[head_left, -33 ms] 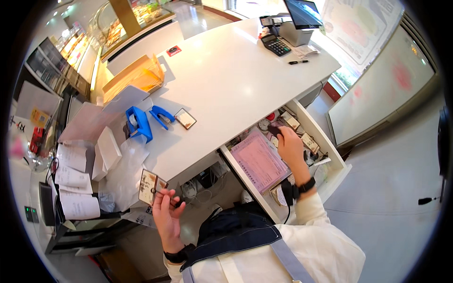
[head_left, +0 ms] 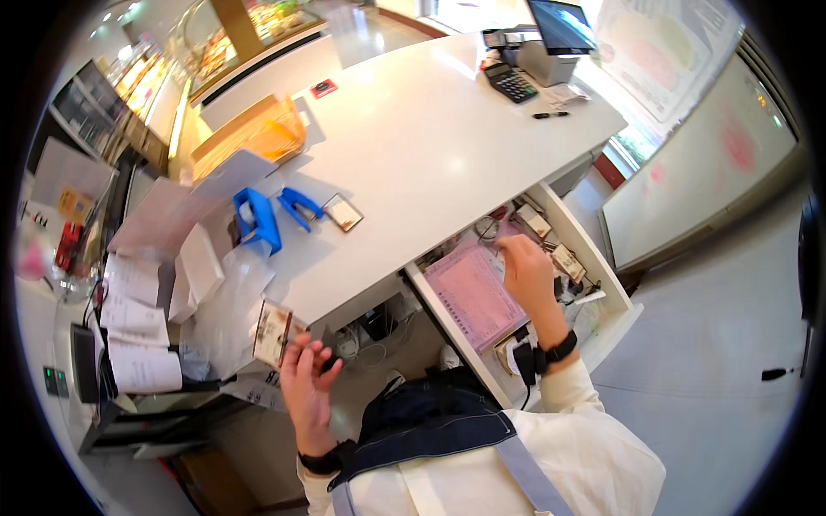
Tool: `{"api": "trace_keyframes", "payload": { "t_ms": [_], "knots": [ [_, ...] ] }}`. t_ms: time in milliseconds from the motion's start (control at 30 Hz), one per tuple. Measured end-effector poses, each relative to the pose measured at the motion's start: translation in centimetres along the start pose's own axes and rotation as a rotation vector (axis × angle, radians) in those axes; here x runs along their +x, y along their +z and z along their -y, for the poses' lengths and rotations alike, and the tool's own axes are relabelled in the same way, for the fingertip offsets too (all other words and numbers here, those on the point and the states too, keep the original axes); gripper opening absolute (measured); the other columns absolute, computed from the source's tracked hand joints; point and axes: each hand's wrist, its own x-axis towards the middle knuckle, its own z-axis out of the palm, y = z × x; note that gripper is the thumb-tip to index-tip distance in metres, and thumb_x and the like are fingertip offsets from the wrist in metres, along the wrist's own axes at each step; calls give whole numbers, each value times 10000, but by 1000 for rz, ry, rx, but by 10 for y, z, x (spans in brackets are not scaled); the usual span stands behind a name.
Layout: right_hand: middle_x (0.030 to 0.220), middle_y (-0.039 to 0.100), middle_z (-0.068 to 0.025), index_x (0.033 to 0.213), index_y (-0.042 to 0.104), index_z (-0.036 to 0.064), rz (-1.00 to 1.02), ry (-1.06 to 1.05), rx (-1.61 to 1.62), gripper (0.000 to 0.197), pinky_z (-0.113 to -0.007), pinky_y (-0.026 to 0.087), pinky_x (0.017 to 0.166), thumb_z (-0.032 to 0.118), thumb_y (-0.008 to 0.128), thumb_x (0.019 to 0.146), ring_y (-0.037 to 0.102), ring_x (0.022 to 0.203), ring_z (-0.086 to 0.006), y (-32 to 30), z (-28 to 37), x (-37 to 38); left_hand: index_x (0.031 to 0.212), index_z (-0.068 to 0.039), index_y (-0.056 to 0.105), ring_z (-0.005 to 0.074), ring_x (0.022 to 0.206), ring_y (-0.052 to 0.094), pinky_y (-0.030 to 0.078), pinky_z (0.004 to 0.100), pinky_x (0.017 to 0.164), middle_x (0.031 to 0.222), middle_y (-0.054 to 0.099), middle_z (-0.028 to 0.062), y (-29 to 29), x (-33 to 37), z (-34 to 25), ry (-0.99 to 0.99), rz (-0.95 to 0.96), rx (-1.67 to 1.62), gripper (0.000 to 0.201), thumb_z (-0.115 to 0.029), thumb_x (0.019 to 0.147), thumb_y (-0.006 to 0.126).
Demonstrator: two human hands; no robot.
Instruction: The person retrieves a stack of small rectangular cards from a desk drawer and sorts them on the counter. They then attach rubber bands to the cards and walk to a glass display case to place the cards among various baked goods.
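Observation:
My left hand point(head_left: 308, 378) is at the desk's front edge, its fingers closed on a small dark-edged card sign point(head_left: 272, 334) that stands tilted. A small black thing point(head_left: 330, 362) shows by its fingers. My right hand point(head_left: 527, 265) is over the pulled-out drawer point(head_left: 621, 284), fingers bent and drawn together; what they hold, if anything, is hidden. Beneath and beside it lies a pink printed sheet point(head_left: 473, 291) in a sleeve. More card signs point(head_left: 568, 262) and a round, clear-looking item point(head_left: 487, 228) lie in the drawer. Another card sign point(head_left: 343, 212) rests on the desk.
Near that card are a blue stapler point(head_left: 299, 209) and a blue tape dispenser point(head_left: 256, 222). Left of them stand a white box point(head_left: 200, 265), an orange tray point(head_left: 249, 138) and open notebooks point(head_left: 144, 370). A calculator point(head_left: 510, 83), pen point(head_left: 551, 114) and screen point(head_left: 561, 26) occupy the far right.
A dark object was at my right fingertips over the drawer; it no longer shows there, and the fingers are drawn closer together. My left hand still holds the card sign.

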Motion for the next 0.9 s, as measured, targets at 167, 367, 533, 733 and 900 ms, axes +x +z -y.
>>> {"api": "trace_keyframes", "payload": {
  "t_ms": [167,367,533,733,900],
  "knots": [
    [977,658,-43,906,676,81,48,-678,367,264,-286,476,630,40,621,650,601,752,-175,9,113,4,1078,-82,501,226,1087,545,463,459,959,1036,565,71,18,12,7,92,243,-293,196,-21,892,497],
    [945,686,-42,901,699,65,145,-614,771,263,-296,507,624,-3,616,661,597,714,-201,66,167,4,1038,-7,572,166,979,542,409,281,907,1026,581,63,3,4,8,168,373,-244,185,-73,866,582],
    [958,687,-50,938,692,50,208,-593,807,295,-288,507,616,-22,624,660,592,685,-195,90,190,6,991,-7,591,149,944,551,385,285,936,993,592,51,-17,2,11,293,191,-310,163,-67,844,627],
    [970,677,-67,988,678,59,288,-650,849,338,-312,510,681,-37,617,669,606,750,-230,103,209,14,829,-48,570,143,1076,488,404,361,934,1139,468,17,-40,5,12,508,247,-186,102,-29,809,668],
    [936,630,-150,998,595,-3,216,-249,772,238,-381,479,770,-19,502,780,597,807,-304,143,166,60,777,-82,511,162,1161,469,372,614,1004,1101,462,6,-55,6,0,537,163,-260,141,-96,857,626]
  ]
}}
